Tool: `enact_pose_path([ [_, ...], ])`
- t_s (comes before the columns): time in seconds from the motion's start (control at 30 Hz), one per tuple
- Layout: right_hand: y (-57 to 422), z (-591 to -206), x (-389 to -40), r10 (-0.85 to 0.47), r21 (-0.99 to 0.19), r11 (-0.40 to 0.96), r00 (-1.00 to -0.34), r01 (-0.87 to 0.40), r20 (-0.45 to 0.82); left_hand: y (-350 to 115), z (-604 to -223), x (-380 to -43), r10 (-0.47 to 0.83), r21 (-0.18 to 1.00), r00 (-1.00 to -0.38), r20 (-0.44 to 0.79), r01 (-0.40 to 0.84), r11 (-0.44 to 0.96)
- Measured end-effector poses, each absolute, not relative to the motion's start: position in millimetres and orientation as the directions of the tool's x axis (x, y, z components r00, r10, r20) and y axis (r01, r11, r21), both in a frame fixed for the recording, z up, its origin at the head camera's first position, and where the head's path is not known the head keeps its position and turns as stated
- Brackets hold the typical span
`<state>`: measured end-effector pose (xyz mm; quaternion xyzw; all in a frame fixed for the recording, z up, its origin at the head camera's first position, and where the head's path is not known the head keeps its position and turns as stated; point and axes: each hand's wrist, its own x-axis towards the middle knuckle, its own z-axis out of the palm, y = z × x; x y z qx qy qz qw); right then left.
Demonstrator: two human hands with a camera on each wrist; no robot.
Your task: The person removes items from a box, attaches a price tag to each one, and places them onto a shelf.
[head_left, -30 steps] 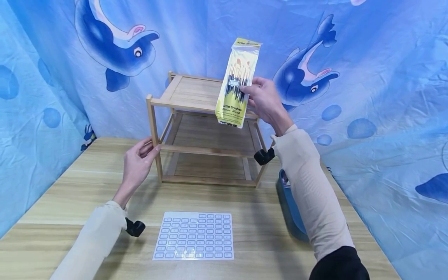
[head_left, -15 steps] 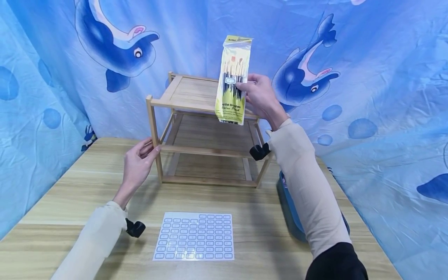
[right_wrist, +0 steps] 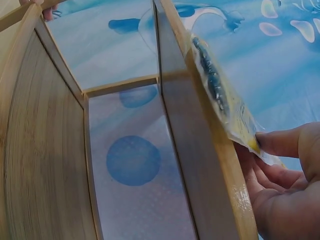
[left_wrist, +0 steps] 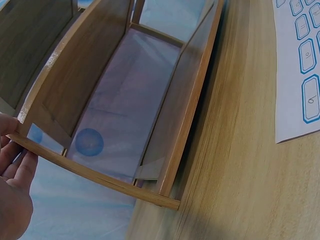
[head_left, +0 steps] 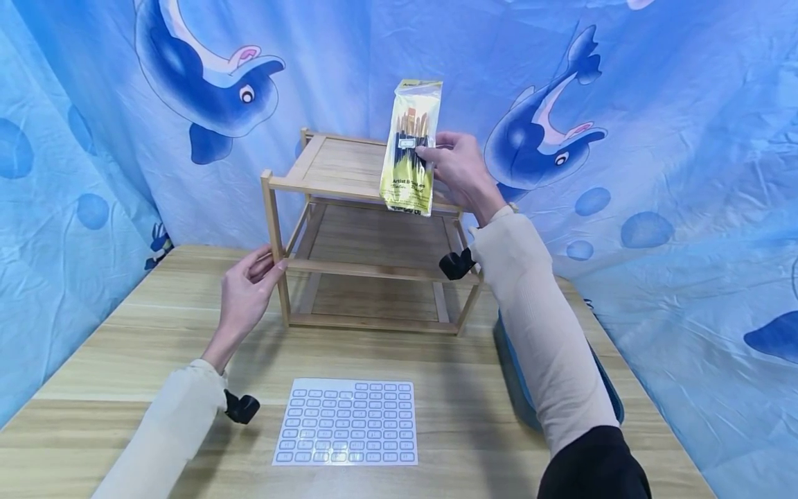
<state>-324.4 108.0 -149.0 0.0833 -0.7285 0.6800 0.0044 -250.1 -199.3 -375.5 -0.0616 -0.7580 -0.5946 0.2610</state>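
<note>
A yellow and clear packet of artist brushes is pinched by my right hand, thumb on its front face. It tilts upright over the right part of the top shelf of a wooden rack. In the right wrist view the packet lies close along the top shelf's front edge; whether it touches cannot be told. My left hand grips the rack's front left post, and the left wrist view shows those fingers curled about the post.
A white sheet of numbered labels lies on the wooden table in front of the rack. To the right stands a blue bin, partly hidden by the right sleeve. A blue dolphin-print curtain surrounds the table.
My right hand has moved left with the brush packet, which now stands a little lower and more upright than half a second ago. The left hand stays on the post.
</note>
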Motion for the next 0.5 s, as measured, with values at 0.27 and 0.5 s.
enact_pose_path([
  [0.27, 103.0, -151.8, -327.5, -0.082, -0.969, 0.198, -0.987, -0.149, 0.135, -199.8, -374.2, -248.1, -0.213, 0.873, -0.864, 0.456, 0.388, 0.296],
  [0.5, 100.4, -154.8, -329.1, -0.063, -0.912, 0.371, -0.985, -0.173, 0.161, -199.4, -373.7, -247.5, -0.213, 0.871, -0.862, 0.460, 0.392, 0.295],
])
